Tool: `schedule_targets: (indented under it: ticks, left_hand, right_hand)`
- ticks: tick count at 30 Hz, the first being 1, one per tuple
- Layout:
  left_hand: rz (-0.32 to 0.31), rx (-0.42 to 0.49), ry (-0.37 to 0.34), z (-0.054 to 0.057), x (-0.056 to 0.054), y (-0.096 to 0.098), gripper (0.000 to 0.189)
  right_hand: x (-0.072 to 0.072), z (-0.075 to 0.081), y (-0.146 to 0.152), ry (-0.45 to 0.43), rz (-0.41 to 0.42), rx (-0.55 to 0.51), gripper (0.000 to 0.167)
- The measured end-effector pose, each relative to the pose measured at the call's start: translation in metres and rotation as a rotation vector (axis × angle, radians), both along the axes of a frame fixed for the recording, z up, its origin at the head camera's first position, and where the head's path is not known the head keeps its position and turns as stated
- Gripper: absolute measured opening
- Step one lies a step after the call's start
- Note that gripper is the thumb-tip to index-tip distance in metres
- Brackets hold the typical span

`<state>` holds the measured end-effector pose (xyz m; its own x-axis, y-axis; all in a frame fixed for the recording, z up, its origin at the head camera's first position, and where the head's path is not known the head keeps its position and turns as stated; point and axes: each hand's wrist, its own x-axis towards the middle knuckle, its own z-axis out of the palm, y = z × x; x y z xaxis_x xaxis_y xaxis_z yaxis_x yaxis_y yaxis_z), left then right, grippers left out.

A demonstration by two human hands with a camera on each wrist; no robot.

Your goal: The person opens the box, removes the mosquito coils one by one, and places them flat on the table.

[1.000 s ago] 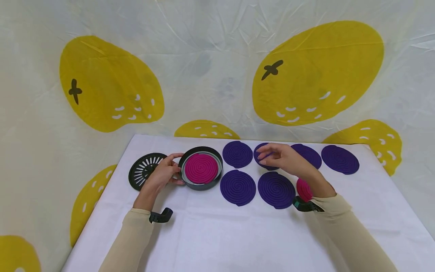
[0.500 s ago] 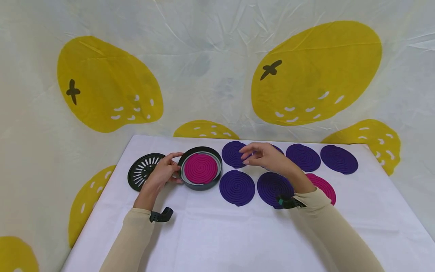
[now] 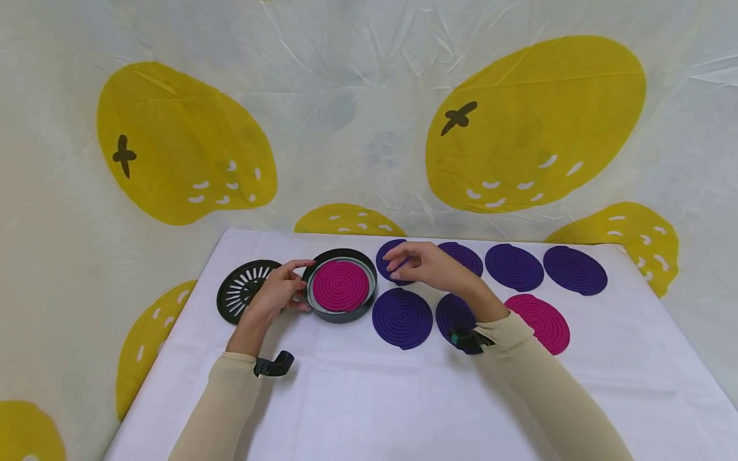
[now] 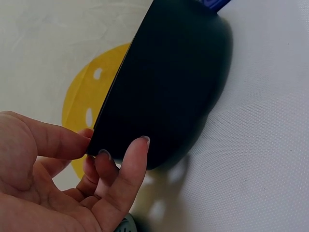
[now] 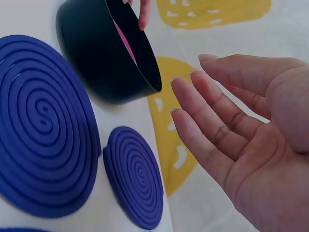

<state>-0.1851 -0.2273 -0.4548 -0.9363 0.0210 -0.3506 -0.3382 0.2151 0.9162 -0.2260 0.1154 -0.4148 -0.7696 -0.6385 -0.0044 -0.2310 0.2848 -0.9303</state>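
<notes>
A round black holder (image 3: 369, 301) stands at the back left of the white table, with a pink spiral coaster (image 3: 341, 285) inside. My left hand (image 3: 278, 291) grips its left rim; in the left wrist view, fingers and thumb meet the dark wall (image 4: 169, 87) at the rim. My right hand (image 3: 435, 267) is over the back-left purple coaster (image 3: 382, 261), partly covering it. In the right wrist view, its fingers (image 5: 207, 145) are loosely bent with nothing between them, and the holder (image 5: 91, 53) is just beyond.
Several purple spiral coasters (image 3: 402, 318) lie in two rows right of the holder. One pink coaster (image 3: 542, 323) lies at the front right of these rows. A black slotted disc (image 3: 239, 288) lies left of the holder, partly behind my left hand. A lemon-print cloth (image 3: 357, 128) hangs behind.
My right hand has moved left, from over the second back-row purple coaster to over the first, uncovering the loose pink coaster. My left hand stays at the holder's rim.
</notes>
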Motion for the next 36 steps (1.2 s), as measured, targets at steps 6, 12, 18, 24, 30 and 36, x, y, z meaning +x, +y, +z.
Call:
schedule_targets:
  ticks: [6,12,18,24,30,36]
  left_hand:
    - [0.004,0.001,0.000,-0.001,-0.001,-0.001,0.059]
    - [0.000,0.002,-0.001,0.000,-0.001,-0.001,0.059]
    - [-0.007,0.005,0.009,0.000,-0.001,-0.001,0.059]
    - [-0.014,0.007,0.027,0.000,-0.002,-0.001,0.061]
    - [-0.014,0.003,0.029,0.000,-0.004,-0.002,0.061]
    - [-0.018,-0.005,0.029,-0.001,-0.004,-0.003,0.062]
  right_hand:
    - [-0.005,-0.002,-0.018,0.004,0.033,0.003,0.037]
    - [-0.008,-0.001,-0.039,0.061,0.054,0.070,0.035]
    - [-0.008,0.002,-0.058,0.033,0.021,0.134,0.038]
    - [-0.010,0.001,-0.073,-0.027,-0.022,0.196,0.044]
    - [-0.013,-0.001,-0.087,0.030,-0.025,0.294,0.046]
    - [-0.016,-0.005,-0.100,0.090,0.011,0.387,0.046]
